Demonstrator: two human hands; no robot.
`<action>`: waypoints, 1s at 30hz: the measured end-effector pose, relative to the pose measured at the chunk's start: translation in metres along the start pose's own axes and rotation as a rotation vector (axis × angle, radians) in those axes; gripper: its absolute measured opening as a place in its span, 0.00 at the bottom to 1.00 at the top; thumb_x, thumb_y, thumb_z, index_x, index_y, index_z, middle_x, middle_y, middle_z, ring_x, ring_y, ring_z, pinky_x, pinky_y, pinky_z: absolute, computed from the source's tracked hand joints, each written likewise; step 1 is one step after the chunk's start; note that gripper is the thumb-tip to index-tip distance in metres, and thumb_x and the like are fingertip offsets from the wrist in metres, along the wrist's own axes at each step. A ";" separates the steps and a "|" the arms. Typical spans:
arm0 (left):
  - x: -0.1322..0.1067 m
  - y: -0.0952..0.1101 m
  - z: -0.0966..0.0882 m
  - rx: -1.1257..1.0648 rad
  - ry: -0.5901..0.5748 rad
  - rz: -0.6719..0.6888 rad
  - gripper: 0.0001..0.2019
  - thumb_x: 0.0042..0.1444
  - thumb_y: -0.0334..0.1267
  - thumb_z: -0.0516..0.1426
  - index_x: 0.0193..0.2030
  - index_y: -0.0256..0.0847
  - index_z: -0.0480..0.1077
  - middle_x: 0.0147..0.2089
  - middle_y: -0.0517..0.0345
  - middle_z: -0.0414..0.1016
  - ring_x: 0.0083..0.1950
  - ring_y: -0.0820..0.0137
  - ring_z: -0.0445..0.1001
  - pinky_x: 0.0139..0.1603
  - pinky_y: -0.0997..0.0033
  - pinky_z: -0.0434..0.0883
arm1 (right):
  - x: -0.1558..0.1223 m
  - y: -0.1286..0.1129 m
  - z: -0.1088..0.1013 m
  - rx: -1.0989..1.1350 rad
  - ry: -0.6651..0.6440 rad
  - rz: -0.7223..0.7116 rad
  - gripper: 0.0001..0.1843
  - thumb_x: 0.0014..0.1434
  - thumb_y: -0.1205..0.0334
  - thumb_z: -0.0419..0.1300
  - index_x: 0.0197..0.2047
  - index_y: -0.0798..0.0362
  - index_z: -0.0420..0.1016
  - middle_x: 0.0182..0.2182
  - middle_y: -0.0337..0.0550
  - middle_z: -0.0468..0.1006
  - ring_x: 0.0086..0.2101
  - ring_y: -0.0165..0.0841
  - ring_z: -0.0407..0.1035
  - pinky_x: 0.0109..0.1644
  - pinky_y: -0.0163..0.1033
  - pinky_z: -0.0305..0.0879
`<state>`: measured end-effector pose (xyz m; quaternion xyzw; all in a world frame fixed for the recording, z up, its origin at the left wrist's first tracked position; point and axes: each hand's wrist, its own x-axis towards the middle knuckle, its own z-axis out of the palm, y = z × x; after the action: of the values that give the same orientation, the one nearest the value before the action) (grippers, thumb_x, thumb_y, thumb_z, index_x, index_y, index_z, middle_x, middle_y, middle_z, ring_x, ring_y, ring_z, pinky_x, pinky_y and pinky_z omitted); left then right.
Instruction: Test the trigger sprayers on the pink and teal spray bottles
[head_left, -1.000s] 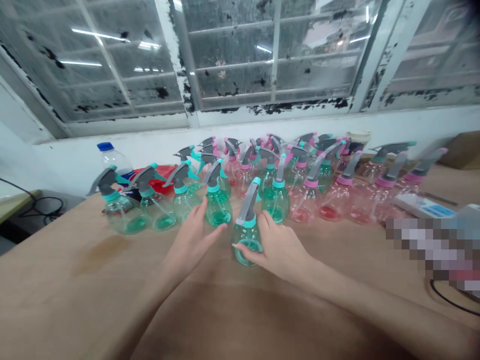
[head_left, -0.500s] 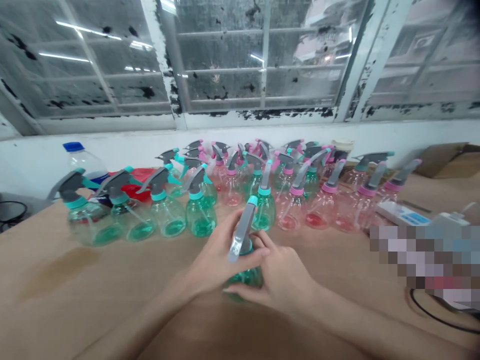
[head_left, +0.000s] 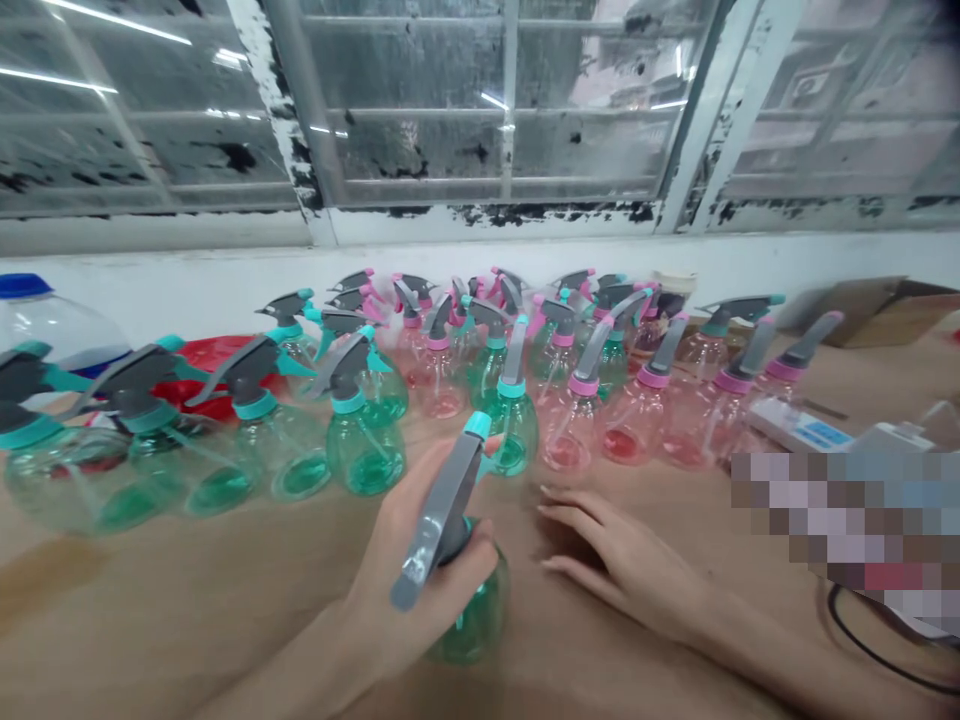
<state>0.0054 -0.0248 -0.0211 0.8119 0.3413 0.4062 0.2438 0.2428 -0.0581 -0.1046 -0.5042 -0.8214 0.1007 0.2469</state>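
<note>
My left hand [head_left: 420, 560] is wrapped round the neck of a green spray bottle [head_left: 480, 625] with a grey trigger head and turquoise nozzle. The bottle tilts a little, and the fingers hide its collar. To the right, my right hand [head_left: 607, 550] is off the bottle, its fingers apart and low over the wooden table [head_left: 240, 600]. Just beyond the held bottle stands another green spray bottle [head_left: 512, 430]. Left of it are several more green ones, the closest a green bottle [head_left: 367, 450]; on the right is a row of pink spray bottles [head_left: 566, 440].
A crowd of spray bottles lines the wall below the window. A red plastic item [head_left: 214, 360] and a blue-capped clear jug [head_left: 56, 325] are at the left. On the right are a cardboard box [head_left: 870, 310], a white power strip [head_left: 799, 430] and a black cable [head_left: 862, 635].
My right hand has let go of the spray bottle and moved right, its fingers spreading. My left hand keeps hold of the bottle, now closer to me. The view has shifted.
</note>
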 end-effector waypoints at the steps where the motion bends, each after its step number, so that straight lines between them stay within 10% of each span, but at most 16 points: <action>1: 0.001 0.001 0.000 0.017 0.018 0.002 0.23 0.54 0.30 0.54 0.57 0.53 0.64 0.47 0.59 0.74 0.42 0.65 0.76 0.42 0.65 0.75 | -0.002 0.003 0.002 -0.004 0.004 0.009 0.20 0.66 0.53 0.54 0.58 0.52 0.68 0.58 0.53 0.71 0.57 0.43 0.67 0.58 0.54 0.68; 15: 0.006 0.008 -0.005 0.037 -0.009 -0.108 0.12 0.50 0.31 0.53 0.40 0.48 0.70 0.32 0.62 0.72 0.30 0.69 0.72 0.33 0.70 0.72 | -0.003 0.008 0.007 -0.018 0.029 0.008 0.20 0.67 0.55 0.54 0.58 0.51 0.72 0.58 0.50 0.74 0.58 0.43 0.66 0.61 0.56 0.65; 30: 0.008 0.012 -0.007 -0.081 -0.101 -0.170 0.27 0.47 0.33 0.52 0.57 0.53 0.70 0.36 0.60 0.77 0.35 0.64 0.76 0.41 0.63 0.76 | -0.007 0.012 0.007 0.021 -0.023 0.032 0.21 0.67 0.54 0.52 0.61 0.49 0.69 0.61 0.47 0.70 0.61 0.41 0.63 0.64 0.55 0.62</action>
<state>0.0074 -0.0259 -0.0051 0.7888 0.3796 0.3560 0.3271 0.2516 -0.0581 -0.1183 -0.5135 -0.8150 0.1189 0.2407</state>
